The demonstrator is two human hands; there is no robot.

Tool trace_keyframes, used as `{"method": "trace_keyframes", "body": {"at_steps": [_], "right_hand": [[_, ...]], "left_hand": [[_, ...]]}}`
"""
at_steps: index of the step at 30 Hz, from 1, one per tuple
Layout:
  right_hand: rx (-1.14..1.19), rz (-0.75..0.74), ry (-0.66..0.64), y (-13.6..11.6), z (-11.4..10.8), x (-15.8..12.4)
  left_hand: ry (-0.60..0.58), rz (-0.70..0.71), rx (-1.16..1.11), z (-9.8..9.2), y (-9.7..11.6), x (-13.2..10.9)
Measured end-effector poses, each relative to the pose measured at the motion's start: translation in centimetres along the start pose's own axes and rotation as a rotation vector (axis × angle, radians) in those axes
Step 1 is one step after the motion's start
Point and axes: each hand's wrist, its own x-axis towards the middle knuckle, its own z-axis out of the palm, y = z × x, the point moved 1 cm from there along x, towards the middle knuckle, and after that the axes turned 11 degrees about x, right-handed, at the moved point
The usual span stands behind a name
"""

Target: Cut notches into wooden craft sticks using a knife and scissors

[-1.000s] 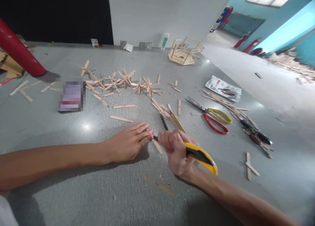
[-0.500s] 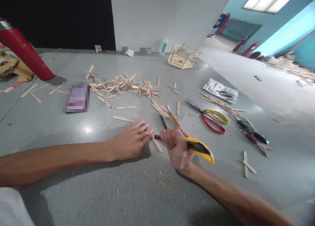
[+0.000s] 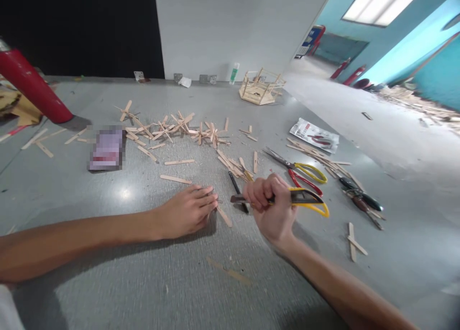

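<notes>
My left hand (image 3: 192,211) rests palm down on the grey table, its fingertips pressing a wooden craft stick (image 3: 224,217) against the surface. One end of the stick shows beyond the fingers; the rest is hidden under them. In the fist of my right hand (image 3: 275,205) is a yellow and black utility knife (image 3: 311,200). Its dark blade points left and is raised just right of the left fingertips, apart from the stick. A black pen (image 3: 235,186) lies behind the blade, with a pile of craft sticks (image 3: 230,163) beyond it.
Scissors with red and yellow handles (image 3: 296,169) lie right, near pliers (image 3: 361,195) and a white packet (image 3: 315,134). More loose sticks (image 3: 179,123) spread across the back. A hexagonal stick frame (image 3: 258,92), a glue tube (image 3: 234,74), a blurred-out phone-like object (image 3: 107,148) and a red cylinder (image 3: 36,85) also stand or lie around.
My right hand has drawn the knife back to the right and up, away from the left fingertips, so its blade now shows. The left hand keeps its hold on the stick. The view has shifted slightly.
</notes>
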Motion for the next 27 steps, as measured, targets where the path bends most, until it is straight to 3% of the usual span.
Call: {"method": "trace_keyframes", "body": {"at_steps": [5,11,19,23,27], "right_hand": [[-0.098,0.031,-0.117,-1.0,-0.9,0.2],[-0.127,0.024,-0.145,-1.2,-1.4,0.5],[-0.043,0.003,-0.152,-1.1,-0.6,-0.6],[-0.027,0.004,-0.129,-0.4,-0.3,-1.1],[0.017,-0.025,-0.111,-0.1,-0.1,-1.2]], "left_hand": [[0.002,-0.129,-0.09,-1.2,-0.4,0.6],[-0.057,-0.269,-0.21,-2.9,-0.8,0.8],[-0.077,-0.388,-0.405,-2.4,-0.1,1.0],[-0.096,-0.307,-0.445,-2.9,-0.3,1.2],[-0.083,-0.153,-0.407,-3.9,-2.0,1.6]]}}
